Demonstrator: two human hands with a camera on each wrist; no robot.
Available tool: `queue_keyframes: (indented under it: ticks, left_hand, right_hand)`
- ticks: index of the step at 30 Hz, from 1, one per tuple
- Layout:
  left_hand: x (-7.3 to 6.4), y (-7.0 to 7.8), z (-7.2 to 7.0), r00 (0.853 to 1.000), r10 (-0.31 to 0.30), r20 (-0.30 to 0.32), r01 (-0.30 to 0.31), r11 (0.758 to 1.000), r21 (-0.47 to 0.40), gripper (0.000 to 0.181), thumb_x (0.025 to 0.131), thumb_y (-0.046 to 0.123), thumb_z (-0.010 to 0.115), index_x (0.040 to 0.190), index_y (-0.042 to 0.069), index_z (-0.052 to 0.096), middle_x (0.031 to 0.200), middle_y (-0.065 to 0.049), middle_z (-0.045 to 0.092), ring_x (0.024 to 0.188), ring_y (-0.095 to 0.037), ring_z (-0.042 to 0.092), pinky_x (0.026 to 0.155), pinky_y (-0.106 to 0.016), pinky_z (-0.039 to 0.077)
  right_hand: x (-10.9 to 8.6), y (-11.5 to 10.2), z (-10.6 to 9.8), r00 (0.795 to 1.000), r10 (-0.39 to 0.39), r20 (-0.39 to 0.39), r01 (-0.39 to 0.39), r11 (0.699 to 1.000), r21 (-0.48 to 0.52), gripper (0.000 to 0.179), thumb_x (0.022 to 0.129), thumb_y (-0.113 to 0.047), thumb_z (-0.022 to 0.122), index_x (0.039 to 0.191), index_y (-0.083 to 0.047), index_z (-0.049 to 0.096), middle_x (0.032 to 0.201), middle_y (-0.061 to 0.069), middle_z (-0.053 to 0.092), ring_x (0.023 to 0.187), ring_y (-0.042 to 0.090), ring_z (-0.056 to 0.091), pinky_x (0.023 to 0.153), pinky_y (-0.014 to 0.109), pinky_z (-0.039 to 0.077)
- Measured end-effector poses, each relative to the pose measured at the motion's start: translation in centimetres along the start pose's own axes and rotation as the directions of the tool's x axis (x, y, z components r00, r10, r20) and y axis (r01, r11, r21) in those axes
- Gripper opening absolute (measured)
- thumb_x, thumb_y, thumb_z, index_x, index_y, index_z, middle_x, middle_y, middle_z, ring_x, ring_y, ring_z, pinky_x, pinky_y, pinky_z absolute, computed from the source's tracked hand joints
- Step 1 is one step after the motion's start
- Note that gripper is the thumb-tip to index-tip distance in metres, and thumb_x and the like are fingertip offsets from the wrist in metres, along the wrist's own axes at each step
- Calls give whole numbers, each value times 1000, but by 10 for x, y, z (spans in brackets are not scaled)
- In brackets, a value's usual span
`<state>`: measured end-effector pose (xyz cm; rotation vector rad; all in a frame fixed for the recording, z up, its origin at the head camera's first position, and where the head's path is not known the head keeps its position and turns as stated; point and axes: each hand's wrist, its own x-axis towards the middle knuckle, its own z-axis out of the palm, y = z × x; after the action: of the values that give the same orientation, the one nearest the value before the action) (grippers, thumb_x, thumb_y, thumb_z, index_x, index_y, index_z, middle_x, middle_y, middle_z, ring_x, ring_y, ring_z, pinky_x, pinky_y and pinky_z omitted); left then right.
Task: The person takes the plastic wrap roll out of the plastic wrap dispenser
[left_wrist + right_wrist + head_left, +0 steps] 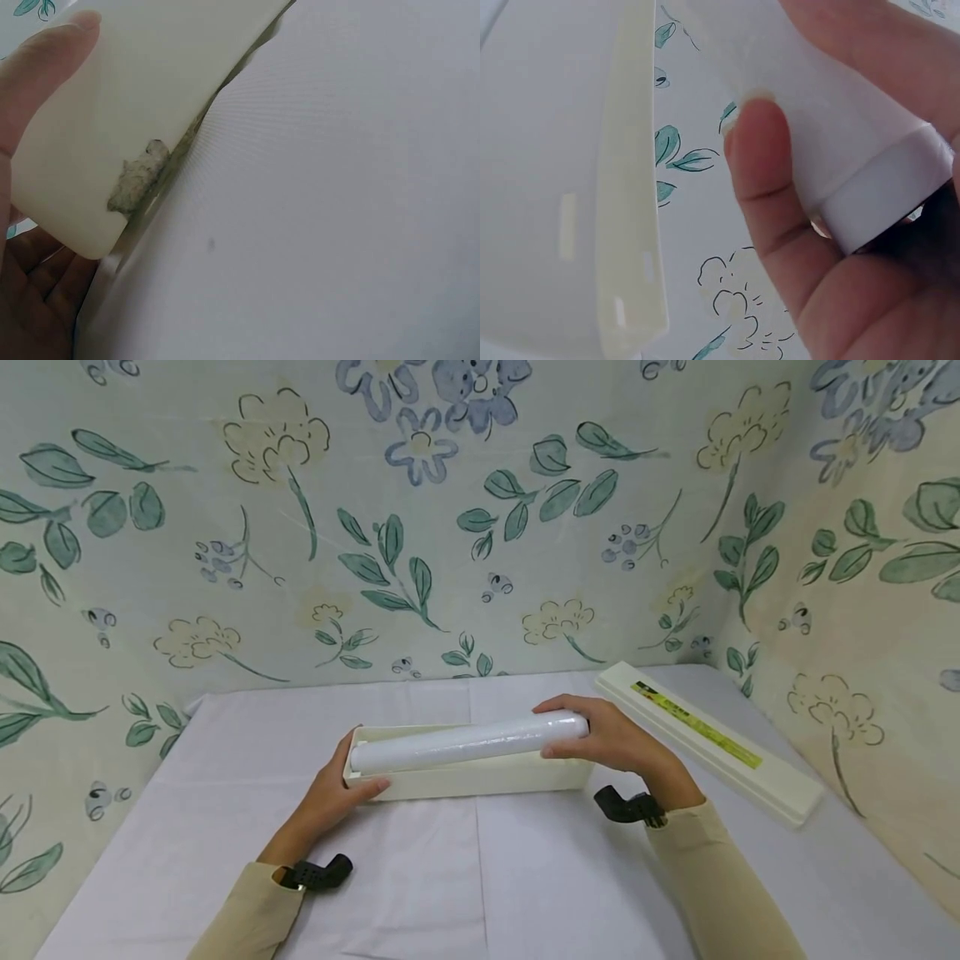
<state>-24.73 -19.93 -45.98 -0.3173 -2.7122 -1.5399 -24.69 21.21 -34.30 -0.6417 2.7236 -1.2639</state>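
Note:
My right hand (pixel 611 735) grips one end of a white plastic-wrapped roll (pixel 465 739), thumb on one side and fingers on the other. That end is raised above a long cream box (pixel 480 781), while the roll's left end lies inside the box. In the right wrist view the roll (pixel 855 142) shows a smooth round end band beside my thumb. Around the left end of the box curls my left hand (pixel 330 789), its thumb along the front wall. The left wrist view shows the box's side (pixel 142 97) with a rough greyish patch near its lower edge.
A long cream lid (pixel 780 797) with a yellow-green label strip (pixel 697 722) lies slantwise at the right, behind my right forearm. White cloth covers the table (pixel 405 877). Flower-patterned cloth (pixel 450 610) hangs behind and at the sides.

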Motion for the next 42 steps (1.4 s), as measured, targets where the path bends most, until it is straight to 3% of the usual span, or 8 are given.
queue_keyframes:
  ticks: [4,11,23,42]
  left_hand:
    - [0,-1,0,1000,-4,3,4,1000,3,100,79,44,77,154,26,14,137,-7,47,112,-28,51,95,-54,41]
    - [1,-1,0,1000,12,6,-12,1000,-7,99,80,44,77,154,25,14,138,-6,46,112,-28,51,94,-53,42]
    - [-3,-1,0,1000,-9,4,9,1000,4,100,79,44,77,154,26,14,139,-8,46,113,-29,50,95,-55,41]
    - [-1,1,0,1000,-1,0,1,1000,13,99,80,44,76,154,25,14,137,-7,47,111,-28,51,94,-53,42]
  right_hand:
    - [-1,1,1,1000,-10,3,10,1000,7,56,75,-30,84,126,-19,62,117,4,61,90,28,60,71,36,55]
    - [-3,0,-1,1000,-21,-6,21,1000,15,56,73,-39,84,123,-23,64,114,4,62,89,27,59,69,35,54]
    - [-7,1,2,1000,6,11,-7,998,59,48,76,-39,82,118,-26,65,108,5,64,89,27,59,70,35,53]
    - [-10,-7,1,996,-75,-46,77,995,59,46,77,-36,82,118,-24,67,107,4,65,84,25,60,66,37,54]
